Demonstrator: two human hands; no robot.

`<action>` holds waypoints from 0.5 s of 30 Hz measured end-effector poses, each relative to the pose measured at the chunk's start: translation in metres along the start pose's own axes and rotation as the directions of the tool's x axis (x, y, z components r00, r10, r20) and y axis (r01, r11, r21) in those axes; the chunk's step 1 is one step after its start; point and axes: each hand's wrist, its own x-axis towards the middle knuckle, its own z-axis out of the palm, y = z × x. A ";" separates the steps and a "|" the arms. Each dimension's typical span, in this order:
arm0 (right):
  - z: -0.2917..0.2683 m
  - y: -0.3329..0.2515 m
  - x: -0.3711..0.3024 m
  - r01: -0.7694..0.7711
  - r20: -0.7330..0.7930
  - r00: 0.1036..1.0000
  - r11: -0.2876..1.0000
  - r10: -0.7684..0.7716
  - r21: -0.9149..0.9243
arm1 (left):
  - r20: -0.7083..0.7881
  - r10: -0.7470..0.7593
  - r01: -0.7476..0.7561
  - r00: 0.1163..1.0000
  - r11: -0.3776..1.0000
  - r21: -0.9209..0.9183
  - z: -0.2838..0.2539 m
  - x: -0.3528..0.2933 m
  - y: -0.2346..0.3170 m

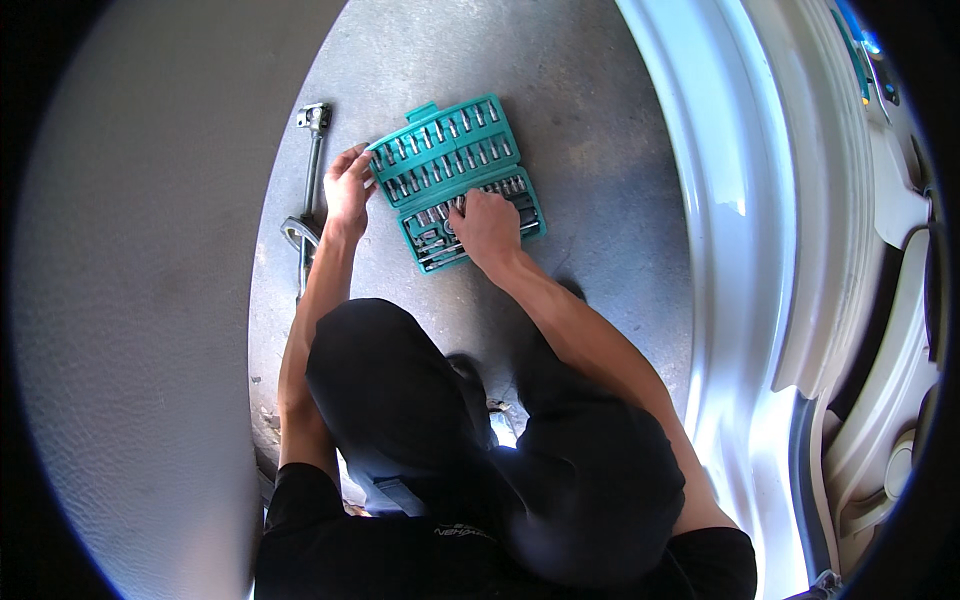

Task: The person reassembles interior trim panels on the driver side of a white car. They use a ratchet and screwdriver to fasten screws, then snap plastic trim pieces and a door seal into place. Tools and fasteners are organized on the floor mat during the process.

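A teal socket set case lies opened out on the floor, a little tilted. Rows of silver bits and sockets fill its far half; sockets, thin rods and a dark-handled tool sit in the near half. My left hand holds the left edge of the far half between fingers and thumb. Over the middle of the near half is my right hand, its fingers curled down among the sockets. The hand covers its own fingertips, so whatever they grip is hidden.
A long metal tool with a jointed head lies on the floor left of my left hand. A grey textured panel fills the left side. At the right rises a white vehicle door frame. My bent knees are just below the case.
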 end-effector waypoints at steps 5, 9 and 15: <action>0.007 0.006 -0.004 0.077 -0.052 0.996 0.995 -0.073 0.064 | 0.029 0.000 0.000 1.000 1.000 0.002 -0.003 -0.002 0.000; 0.012 0.011 -0.003 0.204 -0.201 0.962 0.977 -0.187 0.067 | 0.067 -0.005 0.003 0.998 1.000 0.022 -0.006 -0.002 0.000; 0.004 0.012 0.003 0.115 -0.167 0.983 0.970 -0.079 0.215 | 0.050 0.017 -0.019 0.999 0.999 0.046 -0.004 -0.002 -0.002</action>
